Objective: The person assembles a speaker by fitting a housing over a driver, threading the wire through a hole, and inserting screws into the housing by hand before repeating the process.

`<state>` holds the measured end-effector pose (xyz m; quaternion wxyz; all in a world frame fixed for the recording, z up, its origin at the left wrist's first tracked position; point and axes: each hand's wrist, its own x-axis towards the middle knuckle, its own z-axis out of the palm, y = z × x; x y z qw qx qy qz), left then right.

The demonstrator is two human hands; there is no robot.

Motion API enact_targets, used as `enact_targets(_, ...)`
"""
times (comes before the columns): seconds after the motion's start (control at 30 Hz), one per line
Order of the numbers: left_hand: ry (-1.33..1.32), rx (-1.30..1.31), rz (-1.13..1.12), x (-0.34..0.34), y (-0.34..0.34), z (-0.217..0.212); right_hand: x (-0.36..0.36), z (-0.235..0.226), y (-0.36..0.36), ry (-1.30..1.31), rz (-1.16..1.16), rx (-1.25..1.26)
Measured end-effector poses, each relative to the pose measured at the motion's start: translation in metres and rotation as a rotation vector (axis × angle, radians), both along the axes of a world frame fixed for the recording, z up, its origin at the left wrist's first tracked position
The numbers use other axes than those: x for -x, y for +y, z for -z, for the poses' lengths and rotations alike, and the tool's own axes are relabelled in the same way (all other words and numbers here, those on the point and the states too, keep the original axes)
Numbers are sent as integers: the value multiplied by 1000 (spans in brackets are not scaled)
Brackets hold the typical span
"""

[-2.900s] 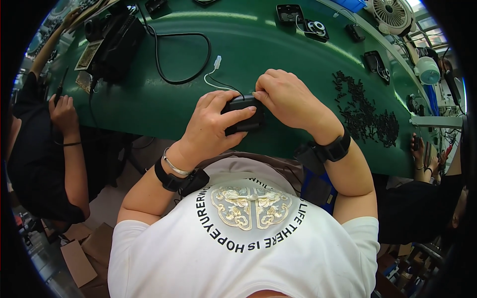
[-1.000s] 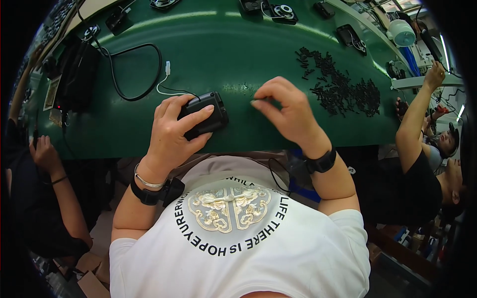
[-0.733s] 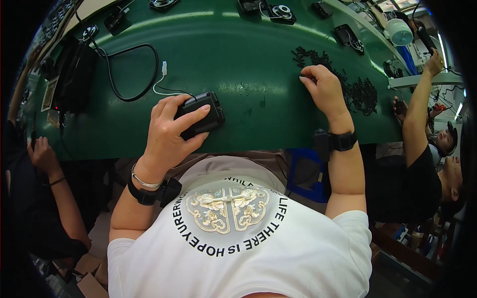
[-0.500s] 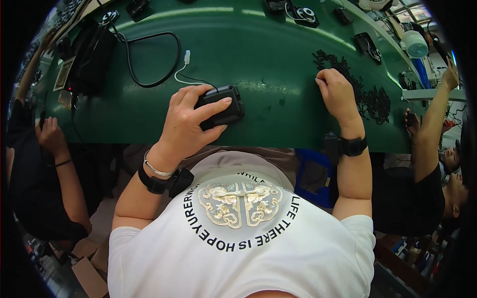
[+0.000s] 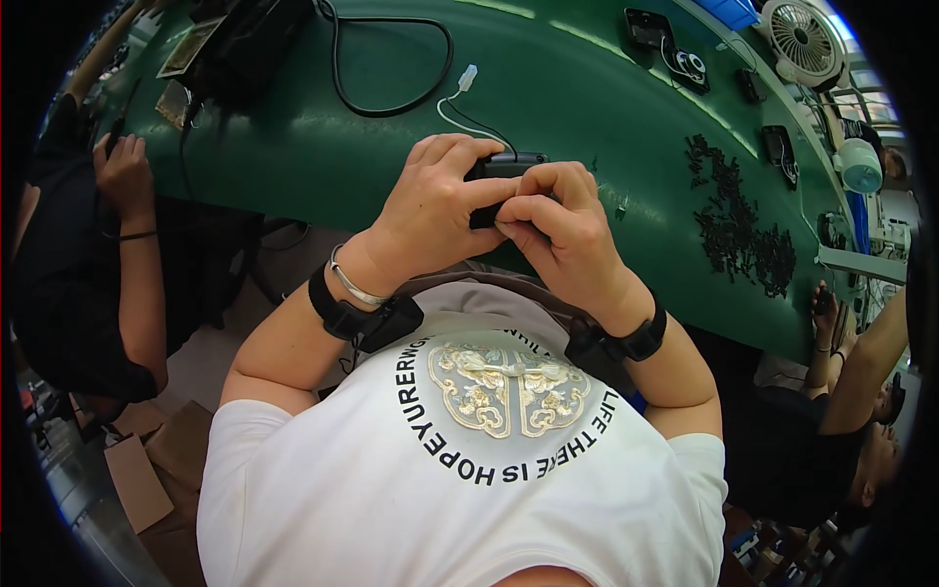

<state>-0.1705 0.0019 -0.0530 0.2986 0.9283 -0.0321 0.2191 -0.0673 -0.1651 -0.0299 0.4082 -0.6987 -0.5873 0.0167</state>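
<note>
My left hand [image 5: 430,196] is wrapped round a small black plastic case [image 5: 523,164] near the front edge of the green table. From the case's far side runs a thin black and white cable, ending in a white plug [image 5: 468,78]. My right hand [image 5: 572,220] has come up against the case's right side, thumb and forefinger pinched together close to my left fingertips. Whatever sits in that pinch is too small and covered to make out. Both hands hide most of the case.
Small black pieces [image 5: 743,235] lie scattered at the right of the green table [image 5: 342,157]. A black cable [image 5: 445,73] loops behind my left hand, near a dark box [image 5: 245,59]. Opened black cases [image 5: 650,29] lie at the back right. Co-workers' hands [image 5: 125,176] show at both sides.
My right hand has moved left from beside the small black pieces to the case. My left hand still holds the case, which has turned, and the whole view has shifted.
</note>
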Motion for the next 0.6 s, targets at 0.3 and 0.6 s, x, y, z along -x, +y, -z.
enact_targets(0.3, 1, 12, 12, -1, -2, -1, 5, -3, -3, -154, 106, 22)
enact_targets(0.6, 52, 10, 30, -4, -2, -8, -106, -18, -124, -110, 583, 97)
